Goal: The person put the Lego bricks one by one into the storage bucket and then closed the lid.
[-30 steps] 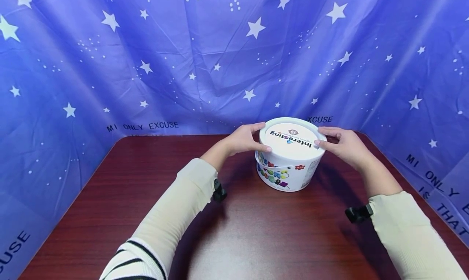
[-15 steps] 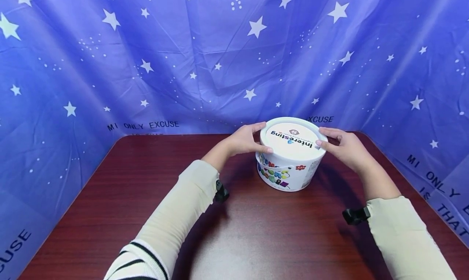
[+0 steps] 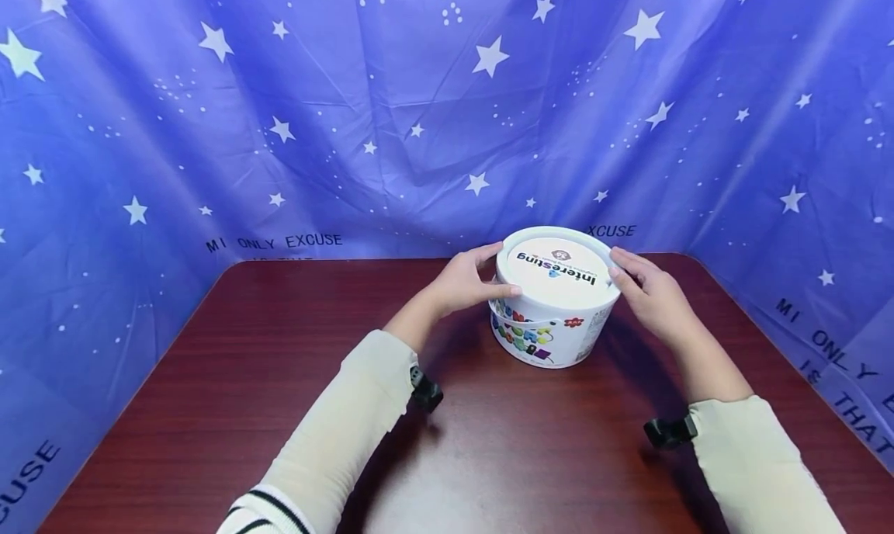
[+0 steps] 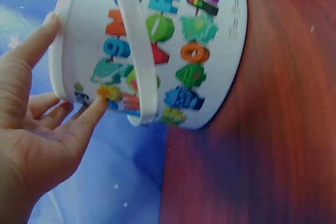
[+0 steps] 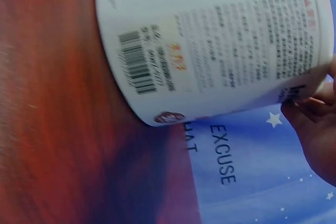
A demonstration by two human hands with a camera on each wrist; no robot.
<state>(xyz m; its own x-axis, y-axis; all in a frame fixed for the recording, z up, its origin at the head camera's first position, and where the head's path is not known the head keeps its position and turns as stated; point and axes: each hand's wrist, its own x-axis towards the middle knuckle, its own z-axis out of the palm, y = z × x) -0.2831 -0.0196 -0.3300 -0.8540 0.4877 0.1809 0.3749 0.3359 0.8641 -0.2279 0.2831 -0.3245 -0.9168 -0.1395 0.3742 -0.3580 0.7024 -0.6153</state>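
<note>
A white round bucket point(image 3: 552, 328) stands upright on the table, printed with colourful letters and shapes. Its lid point(image 3: 559, 286) is on and reads "Interesting". The white handle point(image 4: 137, 51) hangs down across the front. My left hand point(image 3: 461, 279) holds the bucket at its left upper side, thumb at the lid's edge and fingers reaching round toward the back. In the left wrist view, fingertips touch the printed wall. On the opposite side, my right hand point(image 3: 653, 297) holds the bucket by the lid's rim. A barcode point(image 5: 137, 62) and small print show in the right wrist view.
The dark red wooden table point(image 3: 279, 363) lies under the bucket. Behind and along both sides hangs a blue curtain point(image 3: 391, 115) with white stars and lettering, close to the table's back edge. Black wrist cameras point(image 3: 669, 431) sit below both hands.
My right thumb has slid from the lid's top out to its rim. The left hand's fingers have shifted slightly down along the edge. Both forearms have lowered a little; the bucket stays in place.
</note>
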